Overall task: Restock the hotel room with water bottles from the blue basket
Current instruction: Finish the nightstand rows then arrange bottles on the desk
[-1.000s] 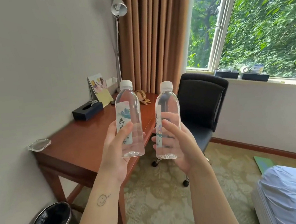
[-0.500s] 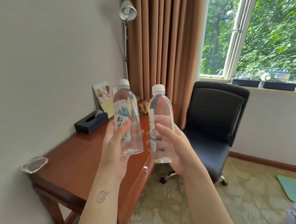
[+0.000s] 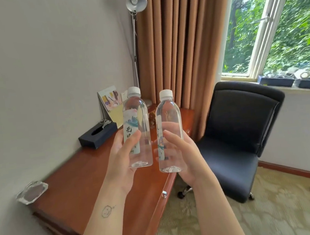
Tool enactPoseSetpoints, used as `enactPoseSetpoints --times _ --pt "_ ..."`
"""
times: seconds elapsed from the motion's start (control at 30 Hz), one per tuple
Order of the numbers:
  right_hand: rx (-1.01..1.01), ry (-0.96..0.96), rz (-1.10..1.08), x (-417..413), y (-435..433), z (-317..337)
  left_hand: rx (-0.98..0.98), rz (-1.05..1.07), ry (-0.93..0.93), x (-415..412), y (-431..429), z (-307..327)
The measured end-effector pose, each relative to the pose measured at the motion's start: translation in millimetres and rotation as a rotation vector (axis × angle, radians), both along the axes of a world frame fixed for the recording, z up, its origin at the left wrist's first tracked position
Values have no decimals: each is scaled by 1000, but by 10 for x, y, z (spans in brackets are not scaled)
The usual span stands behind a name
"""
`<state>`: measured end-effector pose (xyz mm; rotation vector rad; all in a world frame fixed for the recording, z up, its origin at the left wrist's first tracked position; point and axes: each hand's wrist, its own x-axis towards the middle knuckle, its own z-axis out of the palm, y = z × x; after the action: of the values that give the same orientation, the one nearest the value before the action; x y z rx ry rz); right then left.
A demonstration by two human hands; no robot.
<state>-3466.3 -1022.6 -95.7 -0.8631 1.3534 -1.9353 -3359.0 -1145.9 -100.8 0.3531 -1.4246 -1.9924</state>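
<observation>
Closer to the surface (image 3: 92,180) than a second ago; it now spreads under my arms. Left hand (image 3: 124,158) fingers (image 3: 131,140) curl round the left bottle (image 3: 136,123), right hand (image 3: 184,158) round the right bottle (image 3: 168,116). Both upright, in the air over its front edge. Set-down looks next

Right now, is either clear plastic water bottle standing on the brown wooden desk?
No: the left hand grips one clear plastic water bottle, the right hand the other bottle, both above the brown wooden desk.
</observation>
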Motion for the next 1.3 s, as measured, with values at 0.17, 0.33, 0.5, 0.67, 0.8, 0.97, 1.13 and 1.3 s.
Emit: enactPoseSetpoints --times 0.17,0.33,0.5,0.67,0.8,0.97,1.13,1.3 --pt "2 -27 38 -303 -249 -77 3 44 -35 -259 -198 -65" --pt "15 -14 88 -744 -490 -96 20 107 -44 -629 -352 -92" --pt "27 16 184 -1265 -747 -42 25 169 -22 -1046 -511 -53" --pt "18 32 329 -1756 -989 -3 60 268 34 -1415 -594 -52" --pt "21 53 455 -2006 -1180 -44 84 385 46 -1580 -616 -118" --pt "44 50 591 -2112 -1437 -139 83 532 7 -1599 -665 -202" --pt "75 -29 689 -2067 -1787 -234 85 673 -18 -1509 -815 -249" --pt "151 -101 712 -1890 -2248 -347 102 796 -49 -1322 -1120 -326"
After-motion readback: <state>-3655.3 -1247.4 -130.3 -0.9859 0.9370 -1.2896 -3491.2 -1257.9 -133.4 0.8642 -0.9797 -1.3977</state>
